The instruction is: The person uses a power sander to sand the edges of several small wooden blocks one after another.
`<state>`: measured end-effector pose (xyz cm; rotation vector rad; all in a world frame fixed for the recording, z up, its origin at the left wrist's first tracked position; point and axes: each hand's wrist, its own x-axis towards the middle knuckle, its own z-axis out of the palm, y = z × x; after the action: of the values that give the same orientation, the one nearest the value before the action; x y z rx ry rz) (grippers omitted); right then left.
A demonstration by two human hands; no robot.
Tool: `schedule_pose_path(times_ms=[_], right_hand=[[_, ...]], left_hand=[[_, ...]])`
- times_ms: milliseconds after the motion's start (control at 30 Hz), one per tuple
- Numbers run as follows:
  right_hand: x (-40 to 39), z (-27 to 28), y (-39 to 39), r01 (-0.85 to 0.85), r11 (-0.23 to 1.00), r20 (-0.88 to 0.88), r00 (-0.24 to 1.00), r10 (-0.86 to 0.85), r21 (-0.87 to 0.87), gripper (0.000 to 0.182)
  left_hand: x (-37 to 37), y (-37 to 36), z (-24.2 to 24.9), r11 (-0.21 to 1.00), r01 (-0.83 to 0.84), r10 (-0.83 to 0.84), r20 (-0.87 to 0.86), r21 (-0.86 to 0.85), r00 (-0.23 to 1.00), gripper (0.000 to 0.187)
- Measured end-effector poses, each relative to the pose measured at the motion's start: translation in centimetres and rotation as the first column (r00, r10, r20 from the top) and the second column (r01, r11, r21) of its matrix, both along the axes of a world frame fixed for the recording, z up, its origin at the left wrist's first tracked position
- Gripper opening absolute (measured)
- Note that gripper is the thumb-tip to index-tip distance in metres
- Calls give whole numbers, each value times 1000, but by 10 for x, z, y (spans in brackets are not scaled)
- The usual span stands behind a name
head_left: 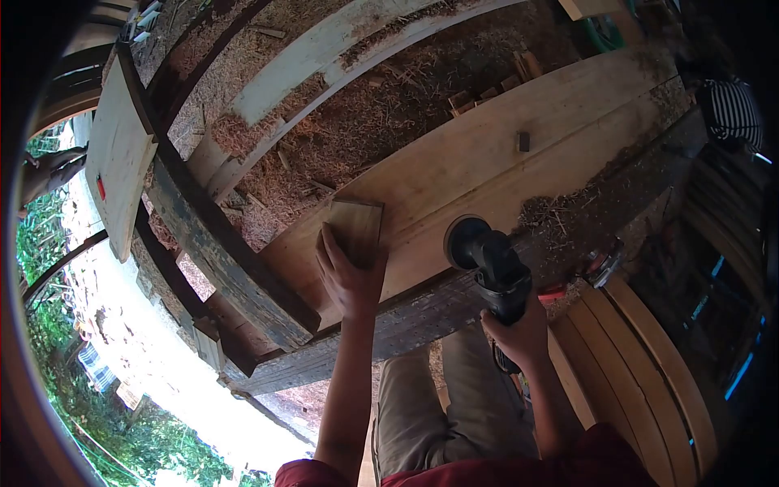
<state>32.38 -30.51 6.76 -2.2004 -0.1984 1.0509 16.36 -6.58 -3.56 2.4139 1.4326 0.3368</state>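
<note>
My left hand (350,280) grips a flat wooden block (355,227), its fingers along the block's left edge. The block lies over the near left part of a long pale plank (450,178). In my right hand (523,329) is a black angle grinder (497,264), held by its body with the fingers wrapped round it. Its round disc head points left, over the plank's near edge and to the right of the block. A small dark block (523,142) stands farther along the plank.
Wood shavings (389,105) cover the ground beyond the plank. Curved dark beams (211,227) rise at the left, beside a pale board (120,154). Long boards (633,365) lie at the lower right, near a red-and-metal tool (600,264). A person in a striped garment (734,109) is at the far right.
</note>
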Motion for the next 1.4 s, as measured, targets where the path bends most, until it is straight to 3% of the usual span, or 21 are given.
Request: schedule_pose_path(times_ms=[233,400,733,900,1400], right_hand=[[-6,-15,-4,-18,999,-24,1000,18,29,48],[-5,-13,-2,63,998,-122,990,-66,-27,59],[-4,-15,-9,93,995,-144,985,-96,-22,62],[-6,-16,-16,48,995,-52,998,-43,90,46],[-10,-21,-39,108,989,-127,987,-94,103,45]], left_hand=[[8,11,3,998,58,-58,-8,-31,998,113],[7,12,1,997,63,-62,20,-39,998,112],[6,11,10,994,100,-99,16,-43,995,111],[3,12,15,987,145,-142,45,-65,989,107],[5,14,10,990,139,-138,55,-9,989,93]])
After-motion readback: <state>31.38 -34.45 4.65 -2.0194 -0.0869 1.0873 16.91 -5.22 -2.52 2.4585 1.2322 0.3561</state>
